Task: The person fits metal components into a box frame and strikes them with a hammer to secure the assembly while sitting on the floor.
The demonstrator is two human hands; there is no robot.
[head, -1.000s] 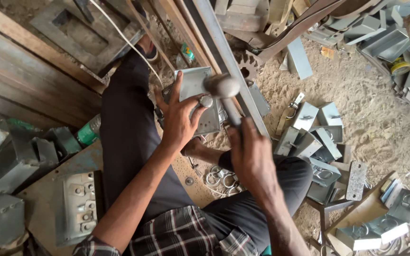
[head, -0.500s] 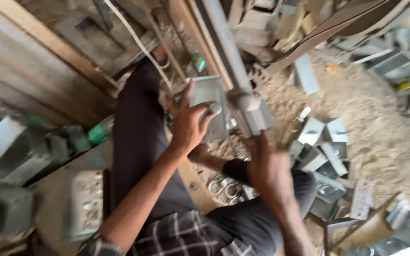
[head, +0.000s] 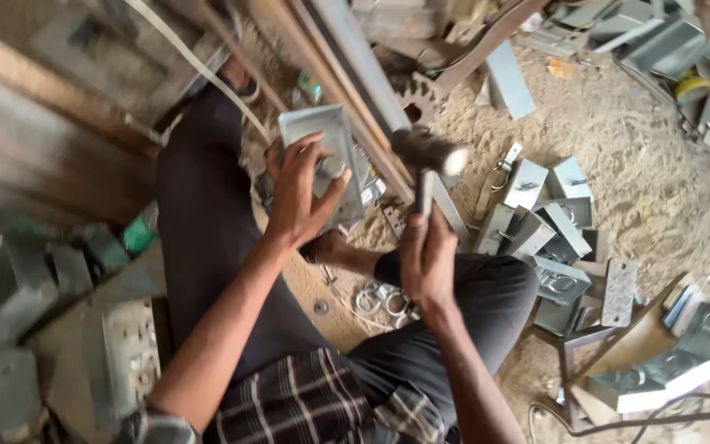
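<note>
From the head camera we look down on a person seated on sandy ground, legs in dark trousers, a plaid shirt at the bottom edge; the left hand (head: 301, 193) lies spread across a grey metal box (head: 326, 160), fingers splayed and pressing on its face, thumb out toward the right, so the hand is open and flat rather than curled round anything; the box sits tilted, just above the left knee and against long metal bars (head: 355, 74) that run diagonally up the frame.

The right hand (head: 427, 255) is closed round the handle of a hammer (head: 431, 160); the grip is tight, fingers wrapped fully, and the dark head with its pale face is raised above the hand, just right of the box and not touching it; the head is a little blurred.

Between the legs, on the ground, lies a small heap of metal rings (head: 381, 298); to the right, on the sand, a cluster of similar grey metal boxes (head: 548, 218) lies scattered, some on their sides; a toothed gear (head: 417, 97) rests near the bars above the hammer; at lower left stands a flat perforated metal plate (head: 129, 358); the left edge is too blurred for us to tell what the grey blocks there are.
</note>
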